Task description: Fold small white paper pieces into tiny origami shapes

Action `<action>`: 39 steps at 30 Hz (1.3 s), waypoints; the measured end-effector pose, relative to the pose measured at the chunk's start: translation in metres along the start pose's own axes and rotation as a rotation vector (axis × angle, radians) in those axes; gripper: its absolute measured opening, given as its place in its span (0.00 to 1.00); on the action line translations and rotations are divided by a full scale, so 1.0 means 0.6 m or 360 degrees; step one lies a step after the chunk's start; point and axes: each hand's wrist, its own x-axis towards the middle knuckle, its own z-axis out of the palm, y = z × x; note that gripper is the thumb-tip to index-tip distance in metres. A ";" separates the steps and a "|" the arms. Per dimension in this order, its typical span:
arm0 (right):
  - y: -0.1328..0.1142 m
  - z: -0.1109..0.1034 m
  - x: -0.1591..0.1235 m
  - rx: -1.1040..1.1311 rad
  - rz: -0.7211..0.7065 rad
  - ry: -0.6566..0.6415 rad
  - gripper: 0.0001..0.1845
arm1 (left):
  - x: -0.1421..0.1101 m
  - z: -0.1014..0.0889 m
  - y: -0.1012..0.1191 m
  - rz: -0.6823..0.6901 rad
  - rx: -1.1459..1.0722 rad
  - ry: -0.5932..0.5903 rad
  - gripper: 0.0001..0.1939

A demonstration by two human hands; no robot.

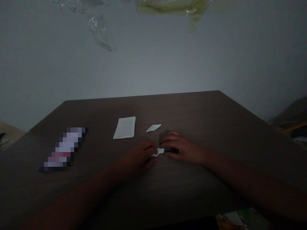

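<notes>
A small folded piece of white paper [160,150] lies low over the table between my two hands. My left hand [141,156] has its fingers and thumb closed on the left part of this paper, hiding some of it. Just to the right, my right hand [183,147] is open, its curved fingers apart from the thumb and close to the paper's right end. Beyond the hands rests a folded paper diamond [153,127] with faint print. A stack of printed paper sheets [125,127] lies further left.
The brown wooden table [187,108] stands against a pale wall [168,64]. On its left side lies a phone [64,148] with a blurred screen. Clear plastic [99,32] and yellowish plastic [168,7] hang on the wall. Colourful items [232,220] show below the near edge.
</notes>
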 end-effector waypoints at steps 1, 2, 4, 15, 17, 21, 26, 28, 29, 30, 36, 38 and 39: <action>-0.001 0.000 0.000 -0.0010 -0.0004 0.0004 0.15 | -0.001 0.002 -0.001 0.0002 -0.0005 0.0022 0.07; -0.002 0.000 -0.001 -0.0020 -0.0010 0.0008 0.15 | -0.001 0.004 -0.002 0.0003 -0.0007 0.0039 0.08; -0.003 -0.001 -0.002 -0.0030 -0.0031 0.0013 0.15 | -0.001 0.006 -0.004 -0.0003 -0.0013 0.0055 0.11; -0.011 0.010 -0.003 -0.0107 -0.0147 0.0112 0.09 | -0.004 -0.003 -0.007 0.0135 -0.0059 0.0076 0.12; -0.014 0.011 -0.001 -0.0140 -0.0164 0.0104 0.07 | -0.005 -0.001 -0.008 0.0172 -0.0010 0.0058 0.13; -0.019 0.009 0.002 -0.0156 -0.0127 0.0032 0.07 | -0.003 0.003 -0.009 0.0216 0.0062 0.0053 0.12; -0.023 0.014 0.005 -0.0073 -0.0027 -0.0005 0.06 | 0.001 0.002 -0.004 0.0320 0.0050 0.0001 0.14; -0.024 0.017 0.005 -0.0046 0.0002 0.0007 0.05 | 0.001 0.002 -0.003 0.0329 0.0033 -0.0013 0.15; -0.025 0.018 0.006 -0.0037 0.0019 0.0012 0.05 | 0.002 0.002 -0.003 0.0322 0.0019 -0.0018 0.15; -0.027 0.019 0.006 -0.0030 0.0035 0.0017 0.05 | 0.002 0.002 -0.002 0.0310 0.0002 -0.0026 0.15; -0.036 0.028 0.006 -0.0041 0.0197 0.0044 0.04 | 0.005 0.002 -0.004 0.0306 -0.0052 -0.0022 0.12; -0.037 0.031 0.004 -0.0037 0.0263 0.0085 0.03 | 0.005 0.002 -0.005 0.0315 -0.0068 -0.0026 0.12; -0.038 0.032 0.004 -0.0032 0.0291 0.0106 0.03 | 0.005 0.002 -0.006 0.0307 -0.0079 -0.0034 0.12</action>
